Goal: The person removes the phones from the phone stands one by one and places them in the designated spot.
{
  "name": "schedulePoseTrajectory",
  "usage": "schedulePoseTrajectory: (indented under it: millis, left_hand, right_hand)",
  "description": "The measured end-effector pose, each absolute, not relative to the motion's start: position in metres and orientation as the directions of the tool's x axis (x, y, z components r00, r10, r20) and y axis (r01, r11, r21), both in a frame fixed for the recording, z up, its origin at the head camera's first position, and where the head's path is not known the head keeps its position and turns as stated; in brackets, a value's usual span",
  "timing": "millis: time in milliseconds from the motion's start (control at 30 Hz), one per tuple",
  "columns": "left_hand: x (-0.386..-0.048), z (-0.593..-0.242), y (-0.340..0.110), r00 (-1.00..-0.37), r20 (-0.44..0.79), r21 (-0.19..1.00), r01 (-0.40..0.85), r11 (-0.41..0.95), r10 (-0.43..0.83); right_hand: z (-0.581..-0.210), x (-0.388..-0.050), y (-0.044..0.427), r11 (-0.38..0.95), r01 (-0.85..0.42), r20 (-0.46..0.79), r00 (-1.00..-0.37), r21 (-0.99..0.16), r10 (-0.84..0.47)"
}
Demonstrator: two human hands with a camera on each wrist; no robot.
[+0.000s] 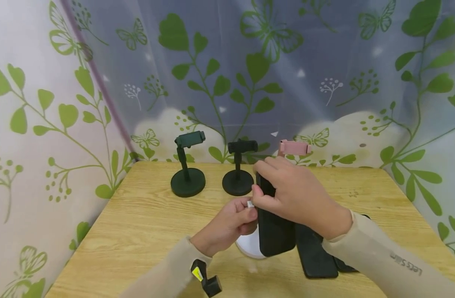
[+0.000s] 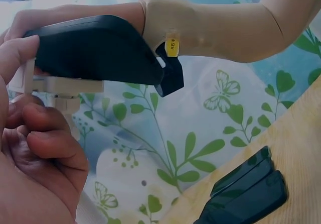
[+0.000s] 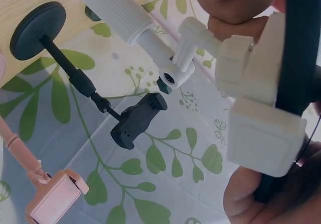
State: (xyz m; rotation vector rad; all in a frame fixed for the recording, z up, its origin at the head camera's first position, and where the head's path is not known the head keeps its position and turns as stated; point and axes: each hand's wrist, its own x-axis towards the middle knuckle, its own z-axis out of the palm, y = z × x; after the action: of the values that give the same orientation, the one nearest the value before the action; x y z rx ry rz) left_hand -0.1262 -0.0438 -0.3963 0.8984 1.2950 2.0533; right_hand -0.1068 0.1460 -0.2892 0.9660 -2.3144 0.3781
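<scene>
My right hand (image 1: pixel 296 190) grips a black smartphone (image 1: pixel 276 231) by its upper part, thumb and fingers on its edges. The phone stands upright and slightly tilted above a white phone stand, whose round base (image 1: pixel 251 247) shows below it. Against the phone's back lies the stand's white clamp (image 3: pixel 266 138), on a jointed white pole (image 3: pixel 118 15). My left hand (image 1: pixel 231 225) pinches the clamp's end jaw at the phone's left edge, its other fingers curled. In the left wrist view, the left thumb (image 2: pixel 20 53) touches the phone's edge and the white jaw.
A dark green phone stand (image 1: pixel 187 182), a black phone stand (image 1: pixel 238 182) and a pink phone stand (image 1: pixel 295 147) line the table's back. More black phones (image 1: pixel 318 256) lie on the wooden table (image 1: pixel 138 231) under my right forearm. A leaf-patterned curtain (image 1: pixel 220 103) hangs behind.
</scene>
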Motion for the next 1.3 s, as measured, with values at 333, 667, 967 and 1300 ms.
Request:
schedulePoseTrajectory:
  millis: [333,667,967,1300]
  left_hand:
    - [-0.125,-0.391,-0.039,-0.701,0.182,0.961,-0.021,-0.276,0.690]
    - [-0.117,-0.382,-0.037,-0.833,0.330,0.936,0.349,-0.040,0.444]
    - [-0.116,-0.372,-0.038,-0.782,0.459,0.822,0.554,0.131,0.422]
    - [-0.123,-0.340,-0.048,-0.700,0.403,0.665,0.667,0.336,0.590]
  right_hand:
    - [-0.289,-0.106,0.153,0.699,-0.714,0.610,-0.568,-0.032,-0.552]
    - [-0.290,-0.107,0.155,0.695,-0.719,0.624,-0.547,-0.008,-0.558]
    - [-0.293,-0.105,0.155,0.700,-0.714,0.637,-0.539,0.001,-0.551]
    - [-0.298,-0.106,0.156,0.682,-0.731,0.689,-0.497,-0.004,-0.528]
